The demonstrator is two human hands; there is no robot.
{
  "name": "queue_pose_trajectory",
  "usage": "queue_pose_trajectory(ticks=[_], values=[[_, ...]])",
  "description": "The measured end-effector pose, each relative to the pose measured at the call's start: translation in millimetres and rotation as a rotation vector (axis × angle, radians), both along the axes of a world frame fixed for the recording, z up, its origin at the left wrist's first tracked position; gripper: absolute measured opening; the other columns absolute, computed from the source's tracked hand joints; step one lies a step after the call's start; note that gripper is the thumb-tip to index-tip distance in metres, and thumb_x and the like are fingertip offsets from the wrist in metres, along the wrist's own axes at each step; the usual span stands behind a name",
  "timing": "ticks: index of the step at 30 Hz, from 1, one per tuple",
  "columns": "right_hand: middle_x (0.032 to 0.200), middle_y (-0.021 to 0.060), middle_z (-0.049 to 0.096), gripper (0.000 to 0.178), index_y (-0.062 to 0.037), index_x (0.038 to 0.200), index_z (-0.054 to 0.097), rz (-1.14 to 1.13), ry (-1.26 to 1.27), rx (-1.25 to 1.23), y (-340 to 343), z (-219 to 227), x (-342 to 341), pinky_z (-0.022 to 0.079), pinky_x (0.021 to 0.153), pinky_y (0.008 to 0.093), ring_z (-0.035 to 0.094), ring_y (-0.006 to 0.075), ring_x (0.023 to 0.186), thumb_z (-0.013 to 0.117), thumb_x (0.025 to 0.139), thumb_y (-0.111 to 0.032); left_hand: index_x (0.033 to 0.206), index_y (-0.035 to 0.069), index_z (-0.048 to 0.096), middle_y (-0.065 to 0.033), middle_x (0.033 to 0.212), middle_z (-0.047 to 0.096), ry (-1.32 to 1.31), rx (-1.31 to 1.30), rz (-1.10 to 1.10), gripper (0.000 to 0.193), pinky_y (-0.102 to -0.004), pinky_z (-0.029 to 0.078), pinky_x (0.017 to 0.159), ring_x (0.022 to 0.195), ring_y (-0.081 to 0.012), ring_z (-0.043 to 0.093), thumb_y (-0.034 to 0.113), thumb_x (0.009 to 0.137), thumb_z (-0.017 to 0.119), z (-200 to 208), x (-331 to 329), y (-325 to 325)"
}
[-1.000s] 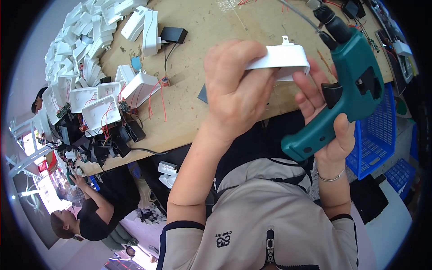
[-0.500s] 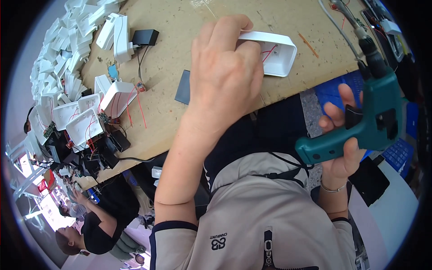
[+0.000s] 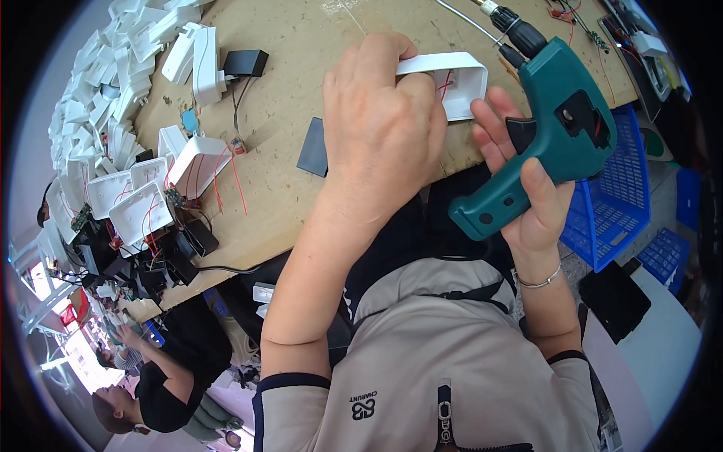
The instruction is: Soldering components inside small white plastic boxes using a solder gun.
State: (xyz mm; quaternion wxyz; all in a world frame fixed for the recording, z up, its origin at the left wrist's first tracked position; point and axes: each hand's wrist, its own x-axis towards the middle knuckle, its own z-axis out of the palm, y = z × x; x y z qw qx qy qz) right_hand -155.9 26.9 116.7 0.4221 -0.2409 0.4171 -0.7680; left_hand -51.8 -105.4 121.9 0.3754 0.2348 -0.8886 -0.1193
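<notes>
Head view: the left hand (image 3: pixel 380 128) is clamped over a white plastic casing (image 3: pixel 456 83), fingers curled across its top edge, holding it just above the wooden table (image 3: pixel 301 98) near the front edge. The right hand (image 3: pixel 527 188) is closed round the grip of a teal glue gun (image 3: pixel 550 135), just beside the casing. A flat black square (image 3: pixel 312 147) lies on the table beside the left wrist. More white casings (image 3: pixel 143 203) with red wires sit farther left. A blue crate (image 3: pixel 625 196) stands to the right.

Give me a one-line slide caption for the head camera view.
Left hand grips a white plastic housing over a wooden workbench while right hand holds a teal electric screwdriver.
</notes>
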Motion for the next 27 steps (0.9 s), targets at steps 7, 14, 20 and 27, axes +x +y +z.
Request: queue_pose_trajectory(ticks=[7,14,20,27], values=[[0.127,0.0282,0.041,0.073,0.0007,0.136,0.022,-0.085,0.220,0.094,25,1,-7,0.050,0.085,0.0367,0.057,0.0294,0.104,0.064,0.081,-0.023,0.069,0.001,0.064,-0.0096,0.091,0.056,-0.092,-0.063,0.095,0.007,-0.0356,0.041,0.074,0.083,-0.0261,0.054,0.004,0.062,0.063,4,-3,5],[0.121,0.0270,0.046,0.074,0.0030,0.135,0.024,-0.121,0.300,0.088,39,6,-4,0.053,0.073,0.0299,0.061,0.0220,0.091,0.065,0.080,-0.024,0.063,-0.001,0.057,-0.0123,0.093,0.052,0.009,-0.012,0.088,0.007,-0.0399,0.035,0.073,0.085,-0.0277,0.049,0.005,0.061,0.061,1,1,-4],[0.121,0.0249,0.048,0.070,0.0046,0.132,0.030,-0.199,0.347,0.095,41,9,-9,0.051,0.073,0.0283,0.060,0.0195,0.087,0.065,0.079,-0.024,0.067,-0.002,0.059,-0.0152,0.099,0.053,0.005,-0.206,0.427,0.007,-0.0418,0.035,0.074,0.089,-0.0314,0.049,0.005,0.065,0.061,14,25,-45],[0.121,0.0235,0.048,0.066,0.0045,0.131,0.031,-0.171,0.369,0.093,40,6,-9,0.050,0.074,0.0287,0.058,0.0194,0.088,0.062,0.081,-0.025,0.081,-0.005,0.061,-0.0228,0.107,0.054,-0.103,-0.173,0.477,0.013,-0.0485,0.034,0.085,0.105,-0.0367,0.048,0.002,0.071,0.056,41,46,-33]])
